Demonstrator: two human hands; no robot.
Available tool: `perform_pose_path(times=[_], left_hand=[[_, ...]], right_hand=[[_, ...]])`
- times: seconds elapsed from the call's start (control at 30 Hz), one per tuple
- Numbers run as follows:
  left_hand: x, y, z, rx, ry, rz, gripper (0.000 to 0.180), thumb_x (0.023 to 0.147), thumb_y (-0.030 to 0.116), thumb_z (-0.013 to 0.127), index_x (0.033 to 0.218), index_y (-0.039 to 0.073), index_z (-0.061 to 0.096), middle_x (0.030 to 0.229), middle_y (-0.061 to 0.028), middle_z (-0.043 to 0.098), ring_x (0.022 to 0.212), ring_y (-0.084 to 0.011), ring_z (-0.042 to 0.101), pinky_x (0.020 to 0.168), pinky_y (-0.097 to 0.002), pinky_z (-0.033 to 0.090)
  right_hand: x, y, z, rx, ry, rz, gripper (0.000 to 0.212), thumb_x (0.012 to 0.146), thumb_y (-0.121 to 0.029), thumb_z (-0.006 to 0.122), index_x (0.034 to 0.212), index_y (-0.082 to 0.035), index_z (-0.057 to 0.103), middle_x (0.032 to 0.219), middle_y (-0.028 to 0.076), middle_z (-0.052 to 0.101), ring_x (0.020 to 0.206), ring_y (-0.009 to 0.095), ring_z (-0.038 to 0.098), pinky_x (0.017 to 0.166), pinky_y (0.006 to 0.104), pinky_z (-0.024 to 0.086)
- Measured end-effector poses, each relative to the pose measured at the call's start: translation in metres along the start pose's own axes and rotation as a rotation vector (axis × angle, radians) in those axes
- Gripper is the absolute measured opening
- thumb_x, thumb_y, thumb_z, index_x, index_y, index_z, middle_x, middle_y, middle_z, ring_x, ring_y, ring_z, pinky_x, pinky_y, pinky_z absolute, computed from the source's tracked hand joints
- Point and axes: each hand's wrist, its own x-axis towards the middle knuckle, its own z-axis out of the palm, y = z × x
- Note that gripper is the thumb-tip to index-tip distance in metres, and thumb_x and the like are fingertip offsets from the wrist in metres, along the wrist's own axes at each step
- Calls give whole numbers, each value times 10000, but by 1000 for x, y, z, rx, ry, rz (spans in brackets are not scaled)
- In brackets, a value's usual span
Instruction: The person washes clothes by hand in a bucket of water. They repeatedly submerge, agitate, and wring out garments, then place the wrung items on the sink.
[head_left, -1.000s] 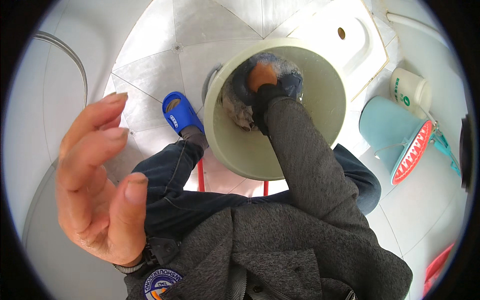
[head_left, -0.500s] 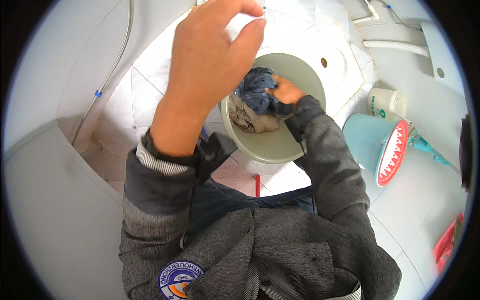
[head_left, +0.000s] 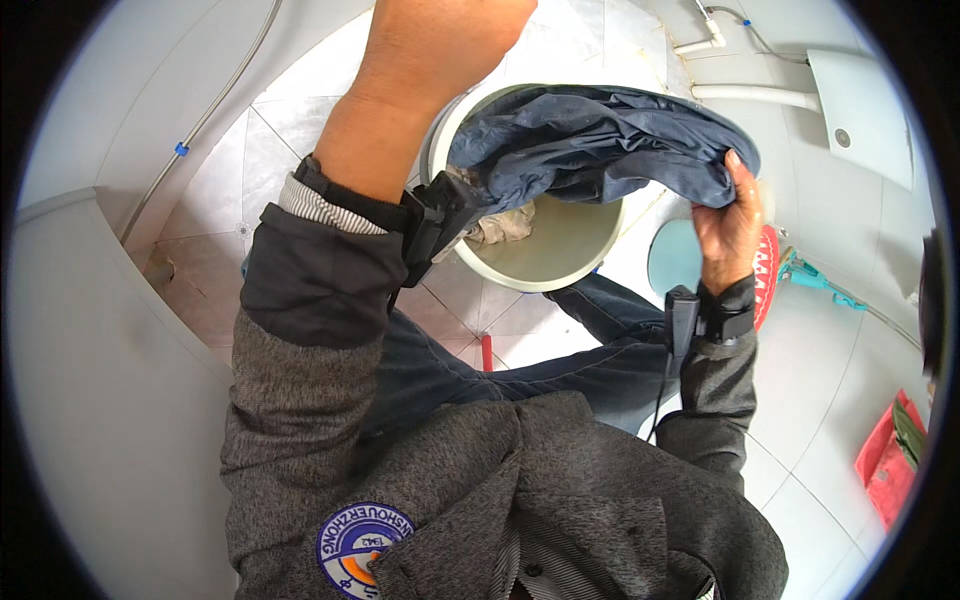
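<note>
A dark blue wet garment [head_left: 600,140] stretches sideways across a pale green basin [head_left: 530,275]. My right hand [head_left: 733,220] grips the garment's right end, raised past the basin's rim, with the thumb on top of the cloth. At the other end, the garment sags into the left side of the basin. A beige cloth [head_left: 505,225] lies lower in the basin, partly covered by the blue one. My left hand [head_left: 450,45] is at the top edge, above and left of the basin. Its fingers are mostly cut off, so what they do is hidden.
A light blue bucket [head_left: 672,255] stands right of the basin, beside a red-and-white toothed rim [head_left: 768,265]. Farther right are a turquoise-handled tool [head_left: 820,285] and a red pouch [head_left: 888,465]. A white pipe [head_left: 755,95] runs along the wall; a thin hose [head_left: 215,125] hangs left.
My right hand has lifted the blue garment and drawn it out to the right, spreading it across the basin. My left hand has risen farther toward the top edge.
</note>
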Motion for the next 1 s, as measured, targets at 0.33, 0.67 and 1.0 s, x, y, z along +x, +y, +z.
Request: perform_pose_path(times=[0.33,0.67,1.0], left_hand=[[0,-15,5,64,-69,-33,129,816,63,626,915,-18,637,835,-208,660,788,-343,657,714,-370,514],[-7,8,-11,321,-378,-290,178,849,92,690,1017,33,681,975,-75,716,877,-194,665,829,-310,501],[1,7,-38,268,-698,-416,354,814,-75,572,1164,-35,604,1192,-231,643,1155,-340,610,1031,-428,435]], right_hand=[[86,207,-55,-1150,52,-233,670,809,-68,734,1394,-51,407,1213,217,622,1091,377,631,947,426,505],[85,359,-10,-1611,-410,278,578,821,-142,650,1373,-215,495,1442,173,387,1373,431,323,1008,700,388],[129,384,11,-1830,-425,560,503,908,-294,569,1395,-173,528,1467,193,459,1353,489,385,951,728,407]])
